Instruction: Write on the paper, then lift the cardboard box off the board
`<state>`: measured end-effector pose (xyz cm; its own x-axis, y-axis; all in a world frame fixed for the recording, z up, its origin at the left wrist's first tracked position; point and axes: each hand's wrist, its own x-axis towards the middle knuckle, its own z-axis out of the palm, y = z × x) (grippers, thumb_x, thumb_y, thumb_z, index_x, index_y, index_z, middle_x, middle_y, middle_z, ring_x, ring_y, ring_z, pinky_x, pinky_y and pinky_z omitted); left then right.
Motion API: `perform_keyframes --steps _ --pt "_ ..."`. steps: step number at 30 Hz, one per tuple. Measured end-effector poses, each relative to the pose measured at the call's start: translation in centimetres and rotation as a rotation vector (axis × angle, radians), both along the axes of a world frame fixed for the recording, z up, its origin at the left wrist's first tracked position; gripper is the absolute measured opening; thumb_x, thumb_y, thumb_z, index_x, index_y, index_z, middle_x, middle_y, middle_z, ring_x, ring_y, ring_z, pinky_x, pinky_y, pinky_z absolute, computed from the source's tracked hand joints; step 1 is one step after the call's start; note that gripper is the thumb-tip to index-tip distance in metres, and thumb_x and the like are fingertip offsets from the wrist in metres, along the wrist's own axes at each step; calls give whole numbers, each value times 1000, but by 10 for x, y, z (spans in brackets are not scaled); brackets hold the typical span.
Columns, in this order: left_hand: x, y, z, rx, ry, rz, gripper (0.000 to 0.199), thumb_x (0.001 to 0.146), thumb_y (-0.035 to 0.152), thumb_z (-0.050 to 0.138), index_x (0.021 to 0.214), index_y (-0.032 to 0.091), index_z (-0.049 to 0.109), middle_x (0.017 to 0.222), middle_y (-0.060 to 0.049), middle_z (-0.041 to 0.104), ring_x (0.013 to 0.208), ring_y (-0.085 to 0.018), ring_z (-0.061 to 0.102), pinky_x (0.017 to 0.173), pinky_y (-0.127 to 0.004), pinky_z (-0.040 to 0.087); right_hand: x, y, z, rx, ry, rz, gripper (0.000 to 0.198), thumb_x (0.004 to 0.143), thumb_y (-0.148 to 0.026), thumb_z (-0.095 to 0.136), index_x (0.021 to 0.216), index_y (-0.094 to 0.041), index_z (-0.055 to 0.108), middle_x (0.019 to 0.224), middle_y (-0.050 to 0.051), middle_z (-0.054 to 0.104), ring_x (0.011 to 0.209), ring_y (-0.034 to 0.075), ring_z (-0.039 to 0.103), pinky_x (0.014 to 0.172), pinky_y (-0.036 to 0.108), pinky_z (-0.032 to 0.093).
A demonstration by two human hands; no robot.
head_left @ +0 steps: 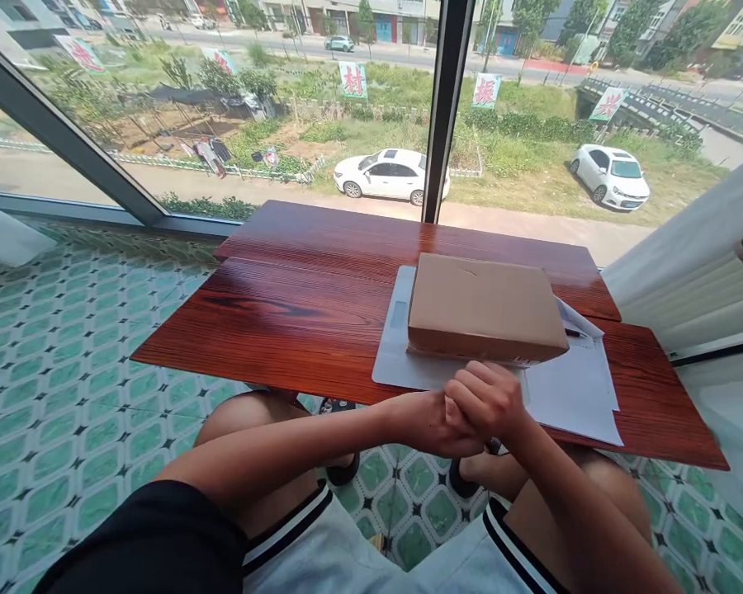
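My left hand (427, 425) and my right hand (492, 400) are clasped together at the front edge of the table. The right hand's fingers are closed around the front of the left hand. The left hand looks curled, but its fingers are mostly covered by the right, so anything inside it is hidden. Just beyond my hands lies a closed brown cardboard box (483, 297), apart from them or barely behind the right knuckles. Under the box is a flat pale grey board (391, 355), with white paper sheets (575, 396) to its right.
The dark red wooden table (285, 313) has a second panel behind it. A dark pen (575, 333) lies on the papers beside the box. My knees are under the table's front edge. Large windows stand beyond, with a curtain (699, 247) at the right.
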<state>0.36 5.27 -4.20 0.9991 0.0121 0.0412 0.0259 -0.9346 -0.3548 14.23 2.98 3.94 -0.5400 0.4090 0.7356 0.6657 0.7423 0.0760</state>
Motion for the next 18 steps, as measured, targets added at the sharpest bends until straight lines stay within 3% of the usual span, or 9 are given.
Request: perform_keyframes --steps 1,2,4,6,9,13,18 --pt "-5 5 13 -19 -76 -94 23 101 39 45 109 27 63 99 0 68 81 -11 58 68 -24 50 6 1 3 16 39 -18 23 91 -16 43 69 -21 40 58 -1 42 60 16 34 57 33 25" --pt "-9 8 27 -23 -279 -211 14 97 32 51 103 26 63 85 1 65 67 -11 53 54 -25 42 11 3 6 28 89 -42 19 90 -14 43 72 -21 41 60 0 44 61 16 36 58 33 27" --pt "-12 13 54 34 -545 -264 8 88 23 62 95 21 61 71 2 56 60 -11 48 49 -26 32 24 5 12 52 195 -104 13 86 -10 44 78 -21 44 66 1 49 66 16 42 61 32 34" --pt "-14 15 79 81 -631 -282 8 88 25 63 91 18 62 65 4 50 56 -10 42 48 -27 28 36 8 17 96 285 -188 12 85 -9 46 83 -21 46 72 2 52 71 17 46 67 32 38" --pt "-17 22 104 160 -660 -263 12 88 28 63 96 19 64 69 3 53 59 -9 43 50 -26 29 50 13 23 190 415 -343 7 88 -16 47 90 -21 51 83 4 55 79 19 52 76 36 41" --pt "-25 38 121 212 -780 -165 17 82 19 64 100 21 63 78 3 62 71 -12 50 62 -26 40 59 21 27 108 673 -547 21 92 -25 47 110 -20 56 106 11 59 105 27 55 85 43 44" --pt "-34 59 129 29 -982 207 37 82 18 56 119 22 57 103 -5 68 98 -20 57 90 -36 48 71 33 19 -290 1071 -561 42 90 -35 50 129 -22 51 136 11 54 126 26 52 105 49 42"
